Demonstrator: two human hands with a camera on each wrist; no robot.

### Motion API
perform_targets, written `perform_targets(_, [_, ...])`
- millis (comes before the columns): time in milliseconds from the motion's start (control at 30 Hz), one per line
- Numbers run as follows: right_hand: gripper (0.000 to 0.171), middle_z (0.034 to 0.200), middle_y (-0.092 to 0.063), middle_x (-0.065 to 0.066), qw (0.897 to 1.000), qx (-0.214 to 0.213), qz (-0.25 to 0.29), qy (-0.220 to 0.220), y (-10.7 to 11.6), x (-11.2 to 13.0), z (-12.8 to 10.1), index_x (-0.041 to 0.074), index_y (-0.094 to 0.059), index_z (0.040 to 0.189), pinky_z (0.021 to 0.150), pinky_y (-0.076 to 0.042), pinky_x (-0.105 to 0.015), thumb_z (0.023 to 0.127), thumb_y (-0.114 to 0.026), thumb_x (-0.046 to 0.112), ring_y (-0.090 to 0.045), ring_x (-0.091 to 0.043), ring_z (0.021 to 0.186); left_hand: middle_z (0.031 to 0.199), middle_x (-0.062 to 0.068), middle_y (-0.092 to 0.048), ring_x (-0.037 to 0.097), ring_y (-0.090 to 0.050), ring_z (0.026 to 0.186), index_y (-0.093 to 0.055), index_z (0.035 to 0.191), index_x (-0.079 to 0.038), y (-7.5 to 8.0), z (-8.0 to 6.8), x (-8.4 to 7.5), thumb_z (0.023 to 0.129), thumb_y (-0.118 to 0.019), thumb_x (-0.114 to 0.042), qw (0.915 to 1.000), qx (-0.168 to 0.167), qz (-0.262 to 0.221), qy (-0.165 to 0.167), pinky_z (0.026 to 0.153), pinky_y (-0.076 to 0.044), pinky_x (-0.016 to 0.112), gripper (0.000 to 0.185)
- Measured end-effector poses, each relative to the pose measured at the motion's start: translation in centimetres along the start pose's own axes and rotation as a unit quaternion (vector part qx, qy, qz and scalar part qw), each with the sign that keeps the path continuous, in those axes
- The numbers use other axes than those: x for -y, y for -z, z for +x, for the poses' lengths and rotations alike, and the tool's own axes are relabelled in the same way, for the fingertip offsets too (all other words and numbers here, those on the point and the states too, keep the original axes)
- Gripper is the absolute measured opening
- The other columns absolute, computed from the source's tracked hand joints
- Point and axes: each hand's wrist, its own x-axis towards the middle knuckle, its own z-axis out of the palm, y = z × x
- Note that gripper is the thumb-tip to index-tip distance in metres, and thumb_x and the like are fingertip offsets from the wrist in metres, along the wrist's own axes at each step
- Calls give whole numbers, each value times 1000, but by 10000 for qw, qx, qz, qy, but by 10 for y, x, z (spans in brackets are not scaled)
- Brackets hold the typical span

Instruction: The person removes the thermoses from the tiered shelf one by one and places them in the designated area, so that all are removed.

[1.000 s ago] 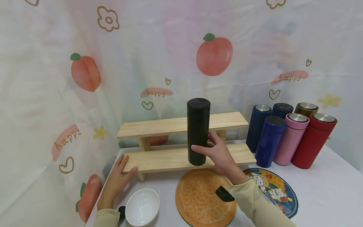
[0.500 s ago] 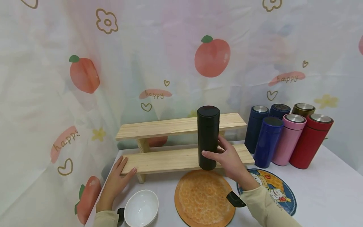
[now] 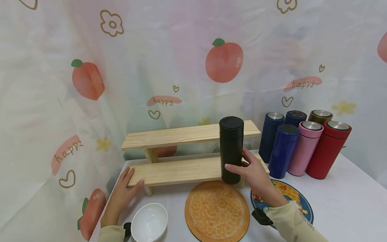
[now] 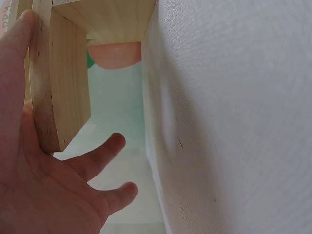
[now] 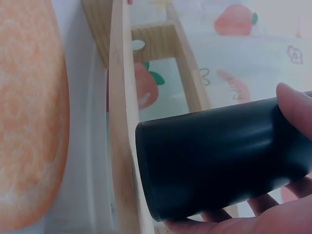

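Observation:
A black thermos bottle (image 3: 231, 148) stands upright in my right hand (image 3: 257, 174), whose thumb and fingers grip its lower part. Its base overlaps the front edge of the lower plank of a two-tier wooden shelf (image 3: 181, 171); I cannot tell whether they touch. In the right wrist view, the bottle (image 5: 219, 161) lies across the shelf (image 5: 122, 126) from the right. My left hand (image 3: 121, 195) rests on the left end of the lower plank. The left wrist view shows the plank (image 4: 68, 73) beside the palm, with two straight fingers (image 4: 105, 153) extending past it.
Several thermos bottles stand at the right, including a blue one (image 3: 283, 151), a pink one (image 3: 304, 151) and a red one (image 3: 329, 151). In front lie a white bowl (image 3: 149, 222), a round bread-patterned mat (image 3: 217, 211) and a cartoon mat (image 3: 303, 201). A printed curtain (image 3: 181, 50) hangs behind.
My right hand has carried the black thermos bottle rightward and slightly down along the front of the shelf. The left hand has kept its place on the lower plank.

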Motion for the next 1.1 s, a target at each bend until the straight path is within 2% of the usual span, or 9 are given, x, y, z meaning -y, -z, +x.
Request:
perform_targets(300, [89,173,-25,-23,9996,-253,-118,80,15,-4,-12,11,-29,169,116,-31,-73,97,-81,21,-34,-55,151,174,25,-21,53,-24,156,-38,164,1,0,1,1,102,-69,-46,10000,-30,13,-60,120,-27,71,84])
perform_targets(700, [95,172,-21,-29,9991,-425,55,13,39,-10,-30,9,-18,172,111,-33,-77,99,-78,12,-31,-60,150,173,27,-20,54,-23,155,-36,164,3,-1,-1,-1,103,-69,-44,9999,6,-46,-104,119,-27,71,84])
perform_targets(1100, [101,170,-17,-33,9981,-576,-113,-177,71,-19,-43,9,-7,173,113,-30,-78,101,-77,20,-24,-63,150,173,27,-21,55,-22,155,-36,164,3,-1,0,2,103,-69,-46,9999,-21,-25,-128,119,-26,72,85])
